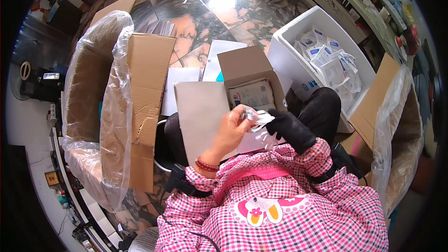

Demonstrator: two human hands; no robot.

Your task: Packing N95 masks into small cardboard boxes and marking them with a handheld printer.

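Observation:
Between my hands, in front of my lap, is a bundle of thin white strands or loops (264, 120); its exact kind is not clear. My left hand (233, 128), bare with a red bead bracelet, pinches its left side. On the other side, my right hand (288, 128), in a black glove, has its fingers closed on the same bundle. Just beyond them stands a small open carton (245, 63) with its flaps spread. Flat white packets (252, 94) with blue print lie inside it.
A white foam box (291, 63) at the right holds many loose packets (333, 65). Large cardboard boxes lined with clear plastic stand at the left (151, 74) and right (406, 158). White sheets (177, 88) lie by the small carton. A fan (28, 70) is far left.

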